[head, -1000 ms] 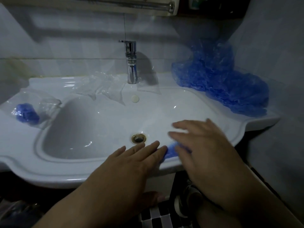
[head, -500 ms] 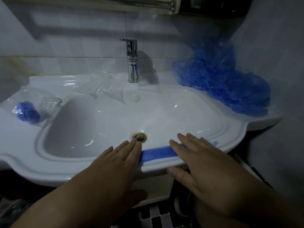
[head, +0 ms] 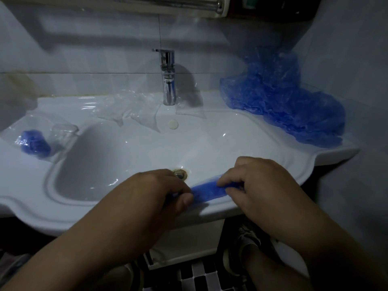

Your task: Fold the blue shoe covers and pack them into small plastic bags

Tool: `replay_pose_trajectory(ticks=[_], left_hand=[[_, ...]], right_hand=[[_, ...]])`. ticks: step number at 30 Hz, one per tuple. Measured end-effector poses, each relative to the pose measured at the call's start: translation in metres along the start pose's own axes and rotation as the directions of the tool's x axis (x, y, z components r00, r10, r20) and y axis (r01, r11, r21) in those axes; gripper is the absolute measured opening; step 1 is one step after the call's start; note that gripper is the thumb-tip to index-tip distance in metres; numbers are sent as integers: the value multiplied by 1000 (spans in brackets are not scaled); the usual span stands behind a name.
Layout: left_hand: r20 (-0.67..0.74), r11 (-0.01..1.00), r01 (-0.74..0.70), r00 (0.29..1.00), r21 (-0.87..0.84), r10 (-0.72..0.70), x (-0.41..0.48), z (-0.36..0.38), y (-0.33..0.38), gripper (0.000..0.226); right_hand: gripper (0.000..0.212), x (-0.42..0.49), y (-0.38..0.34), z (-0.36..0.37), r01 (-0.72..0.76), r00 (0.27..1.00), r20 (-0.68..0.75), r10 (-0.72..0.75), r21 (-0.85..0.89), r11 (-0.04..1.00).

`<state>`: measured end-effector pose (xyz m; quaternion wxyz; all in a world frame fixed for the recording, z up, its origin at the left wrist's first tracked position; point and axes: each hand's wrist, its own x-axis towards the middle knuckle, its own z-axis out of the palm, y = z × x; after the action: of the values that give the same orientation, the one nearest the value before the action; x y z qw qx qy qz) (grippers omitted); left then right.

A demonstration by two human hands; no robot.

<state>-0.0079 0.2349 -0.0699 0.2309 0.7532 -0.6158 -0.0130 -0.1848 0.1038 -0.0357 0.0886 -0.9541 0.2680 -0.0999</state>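
Note:
A folded blue shoe cover (head: 207,190) lies as a narrow strip on the front rim of the white sink (head: 63,217). My left hand (head: 155,192) pinches its left end and my right hand (head: 258,183) pinches its right end, fingers curled over it. A big heap of loose blue shoe covers (head: 279,101) sits on the sink's back right corner. On the left ledge lies a small clear bag holding a folded blue shoe cover (head: 34,141). Empty clear plastic bags (head: 138,110) are spread behind the basin, left of the tap.
A chrome tap (head: 169,80) stands at the back centre, with the brass drain (head: 181,173) just beyond my left hand. A metal rail (head: 168,1) runs above. Tiled walls close in behind and on the right. Below are a checkered floor and my shoe (head: 247,242).
Both hands went from flat, pressing the strip on the rim, to curled, pinching its two ends. The strip now shows between them, slightly raised at the right.

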Motion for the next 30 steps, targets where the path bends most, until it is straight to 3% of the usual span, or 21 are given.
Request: replay_pose_trajectory(ticks=[2,4,7,10,13,17,20,22,26,30], left_hand=[[17,999,34,999,-36,-33,1,-4,2,47],[-15,981,47,999,-190,-51,-1,-7,-1,21],[30,939,48,999,-340,-40,-3,-10,-5,49],[25,958,-151,987,-244,162,-2,-12,-1,56],[-13,959,-250,968,-131,251,3,-4,1,64],[-76,910,-405,914,-91,399,12,12,2,48],[-101,916,-363,931,-172,350,8,18,5,42],[-93,922,-337,941,-191,325,2,13,12,36],[-52,936,-307,952,-171,302,-2,5,19,35],[-24,939,-291,956,-183,292,-4,7,14,35]], right_hand=[[27,2,0,6,-1,1000,-20,2,30,1000],[26,3,2,12,16,996,-86,-7,100,995],[25,3,4,17,28,993,-116,-8,178,984],[24,2,4,20,47,993,-112,-22,225,973],[20,2,4,22,72,992,-121,-44,242,968],[24,1,5,26,105,984,-166,-62,264,959],[32,-10,10,21,179,965,-242,-103,320,930],[32,-23,10,13,267,956,-220,-194,376,888],[24,-41,0,6,378,925,-195,-326,396,837],[14,-42,-5,10,422,906,-221,-360,440,792]])
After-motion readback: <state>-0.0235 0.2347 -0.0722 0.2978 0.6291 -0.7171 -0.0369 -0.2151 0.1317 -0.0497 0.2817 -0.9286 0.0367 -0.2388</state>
